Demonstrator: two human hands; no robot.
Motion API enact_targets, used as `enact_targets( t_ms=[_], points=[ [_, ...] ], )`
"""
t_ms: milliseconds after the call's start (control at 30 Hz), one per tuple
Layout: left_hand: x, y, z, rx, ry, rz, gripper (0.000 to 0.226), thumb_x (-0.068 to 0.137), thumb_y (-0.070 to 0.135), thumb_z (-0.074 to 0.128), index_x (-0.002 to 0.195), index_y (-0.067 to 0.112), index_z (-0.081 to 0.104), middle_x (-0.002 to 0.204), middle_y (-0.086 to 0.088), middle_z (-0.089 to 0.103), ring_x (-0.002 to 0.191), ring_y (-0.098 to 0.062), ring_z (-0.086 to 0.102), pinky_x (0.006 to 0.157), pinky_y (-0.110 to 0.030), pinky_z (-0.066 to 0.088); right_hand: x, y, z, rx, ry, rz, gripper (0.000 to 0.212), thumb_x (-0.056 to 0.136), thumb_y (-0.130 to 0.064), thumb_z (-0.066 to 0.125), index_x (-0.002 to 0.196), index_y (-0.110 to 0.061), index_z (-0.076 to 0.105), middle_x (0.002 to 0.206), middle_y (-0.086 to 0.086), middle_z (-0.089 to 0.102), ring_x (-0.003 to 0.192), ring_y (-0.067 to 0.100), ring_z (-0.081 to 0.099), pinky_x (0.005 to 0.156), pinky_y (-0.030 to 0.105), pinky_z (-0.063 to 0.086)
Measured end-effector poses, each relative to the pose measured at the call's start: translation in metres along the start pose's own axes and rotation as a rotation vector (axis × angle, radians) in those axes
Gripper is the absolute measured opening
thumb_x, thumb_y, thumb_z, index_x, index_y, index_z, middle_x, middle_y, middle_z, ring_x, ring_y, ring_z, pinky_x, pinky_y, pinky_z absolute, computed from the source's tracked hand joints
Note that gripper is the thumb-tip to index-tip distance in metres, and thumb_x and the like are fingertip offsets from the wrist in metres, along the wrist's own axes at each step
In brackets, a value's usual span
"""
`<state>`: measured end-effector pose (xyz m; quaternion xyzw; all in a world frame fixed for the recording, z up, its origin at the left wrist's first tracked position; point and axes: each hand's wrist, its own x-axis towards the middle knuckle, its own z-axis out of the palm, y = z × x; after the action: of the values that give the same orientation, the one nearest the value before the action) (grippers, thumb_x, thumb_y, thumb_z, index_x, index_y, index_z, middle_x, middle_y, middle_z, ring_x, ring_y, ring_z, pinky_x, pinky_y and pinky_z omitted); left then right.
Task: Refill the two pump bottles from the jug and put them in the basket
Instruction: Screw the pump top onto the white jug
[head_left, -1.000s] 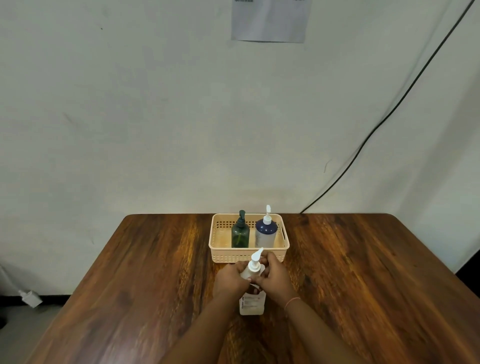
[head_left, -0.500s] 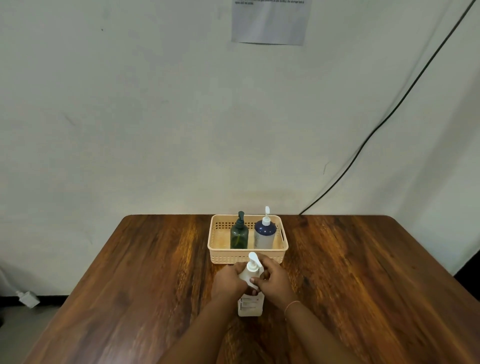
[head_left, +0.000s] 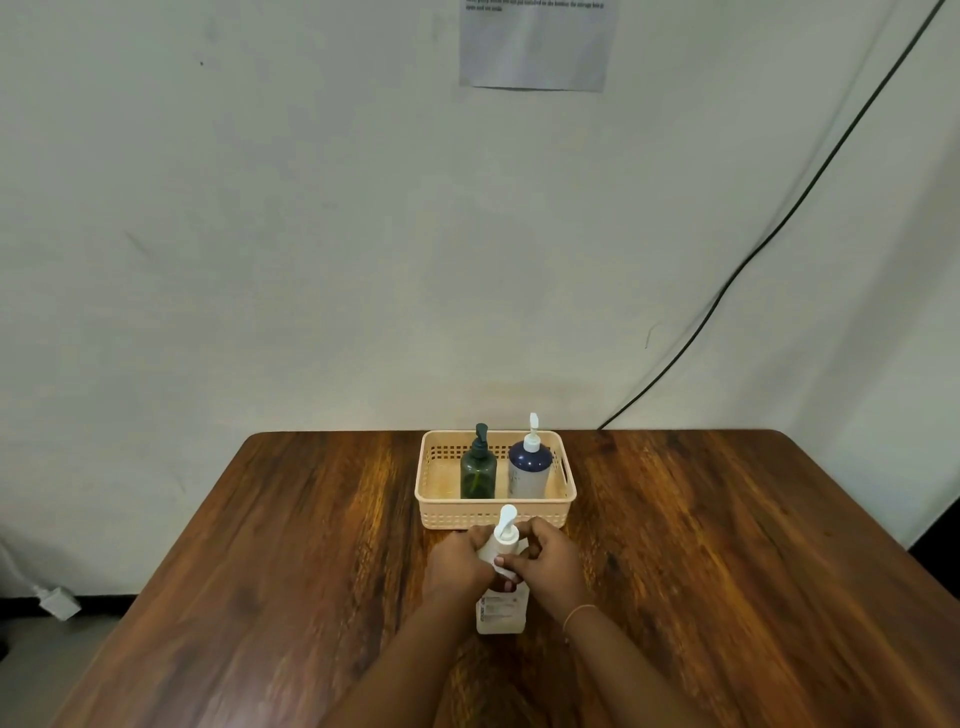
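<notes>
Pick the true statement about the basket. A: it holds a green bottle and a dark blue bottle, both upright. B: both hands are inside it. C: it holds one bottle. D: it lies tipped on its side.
A: the basket holds the green bottle and the blue bottle, standing side by side.

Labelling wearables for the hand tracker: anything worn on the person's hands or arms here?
Both forearms are bare, with no sleeves in view, and no gloves on the left hand or right hand. The only item is a thin pinkish band around the right wrist. No rings or watch are visible.
</notes>
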<state>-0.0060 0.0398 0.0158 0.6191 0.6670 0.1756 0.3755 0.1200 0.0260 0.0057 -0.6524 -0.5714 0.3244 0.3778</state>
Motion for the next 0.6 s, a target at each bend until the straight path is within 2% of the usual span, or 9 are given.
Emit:
enact_targets(
  t_ms=[100, 167, 200, 233, 300, 367, 433, 500, 600],
  points=[
    [-0.0008, 0.0009, 0.0008, -0.018, 0.016, -0.007, 0.075, 0.068, 0.023, 0.079, 0.136, 0.028, 0.047, 0.134, 0.000, 0.058, 0.122, -0.022, 0.054, 0.094, -0.031, 0.048, -0.0018, -0.0022, -0.0011, 0.036, -0.025, -0.007, 0.038, 0.069, -0.013, 0.078, 0.102, -0.019, 0.060, 0.096, -0.007, 0.063, 0.082, 0.004, 0.057, 0.063, 0.010, 0.045],
    [-0.0016, 0.0013, 0.0006, -0.024, 0.012, -0.012, 0.075, 0.067, 0.024, 0.079, 0.135, 0.028, 0.049, 0.131, 0.000, 0.060, 0.120, -0.022, 0.056, 0.092, -0.030, 0.049, -0.0018, -0.0008, -0.0008, 0.082, -0.045, -0.023, 0.048, 0.074, -0.008, 0.073, 0.119, -0.018, 0.057, 0.109, -0.007, 0.060, 0.096, 0.007, 0.055, 0.075, 0.011, 0.046],
    [-0.0014, 0.0012, 0.0004, -0.033, 0.005, -0.015, 0.076, 0.065, 0.024, 0.080, 0.135, 0.028, 0.050, 0.130, 0.000, 0.061, 0.118, -0.021, 0.056, 0.092, -0.030, 0.049, -0.0017, 0.0003, -0.0012, 0.095, -0.043, -0.028, 0.047, 0.076, -0.007, 0.071, 0.120, -0.018, 0.057, 0.113, -0.004, 0.061, 0.098, 0.008, 0.055, 0.079, 0.015, 0.047],
    [-0.0010, 0.0010, -0.0003, -0.040, -0.001, -0.018, 0.077, 0.064, 0.024, 0.081, 0.135, 0.028, 0.050, 0.128, 0.000, 0.062, 0.118, -0.021, 0.057, 0.091, -0.029, 0.049, -0.0016, 0.0006, -0.0017, 0.106, -0.036, -0.026, 0.042, 0.077, -0.007, 0.070, 0.116, -0.018, 0.060, 0.113, 0.001, 0.064, 0.096, 0.010, 0.057, 0.080, 0.020, 0.051],
    [-0.0003, 0.0005, -0.0014, -0.040, -0.007, -0.009, 0.079, 0.063, 0.023, 0.082, 0.135, 0.028, 0.050, 0.129, 0.000, 0.061, 0.119, -0.021, 0.055, 0.089, -0.026, 0.047, -0.0013, 0.0015, -0.0026, 0.127, -0.012, 0.004, 0.030, 0.072, -0.007, 0.074, 0.098, -0.019, 0.063, 0.099, 0.006, 0.068, 0.084, 0.014, 0.063, 0.074, 0.030, 0.058],
    [0.0001, -0.0001, -0.0017, -0.037, -0.004, 0.005, 0.076, 0.063, 0.022, 0.082, 0.133, 0.028, 0.052, 0.128, 0.001, 0.062, 0.119, -0.020, 0.056, 0.089, -0.026, 0.046, -0.0020, 0.0013, -0.0025, 0.120, 0.012, 0.038, 0.030, 0.065, -0.008, 0.080, 0.087, -0.012, 0.059, 0.083, 0.002, 0.065, 0.076, 0.016, 0.063, 0.063, 0.026, 0.055],
    [0.0002, -0.0005, -0.0006, -0.051, 0.010, 0.009, 0.071, 0.066, 0.021, 0.079, 0.132, 0.028, 0.054, 0.126, 0.002, 0.064, 0.116, -0.019, 0.058, 0.090, -0.028, 0.048, -0.0038, 0.0013, -0.0017, 0.096, 0.019, 0.038, 0.037, 0.062, -0.011, 0.082, 0.089, -0.011, 0.057, 0.082, -0.002, 0.063, 0.076, 0.014, 0.061, 0.061, 0.019, 0.050],
    [-0.0008, -0.0002, -0.0002, -0.061, 0.021, 0.011, 0.066, 0.069, 0.022, 0.076, 0.131, 0.029, 0.054, 0.126, 0.002, 0.064, 0.115, -0.019, 0.058, 0.088, -0.027, 0.048, -0.0045, 0.0004, -0.0008, 0.092, 0.009, 0.013, 0.044, 0.063, -0.011, 0.081, 0.097, -0.016, 0.053, 0.089, -0.004, 0.062, 0.080, 0.013, 0.061, 0.062, 0.018, 0.051],
    [-0.0011, 0.0007, -0.0002, -0.068, 0.012, 0.004, 0.072, 0.065, 0.020, 0.079, 0.131, 0.029, 0.053, 0.127, 0.001, 0.063, 0.116, -0.020, 0.057, 0.090, -0.029, 0.048, -0.0032, 0.0006, -0.0009, 0.070, -0.012, -0.039, 0.053, 0.066, -0.009, 0.078, 0.111, -0.022, 0.054, 0.099, -0.008, 0.060, 0.089, 0.013, 0.059, 0.069, 0.014, 0.049]
  ],
)
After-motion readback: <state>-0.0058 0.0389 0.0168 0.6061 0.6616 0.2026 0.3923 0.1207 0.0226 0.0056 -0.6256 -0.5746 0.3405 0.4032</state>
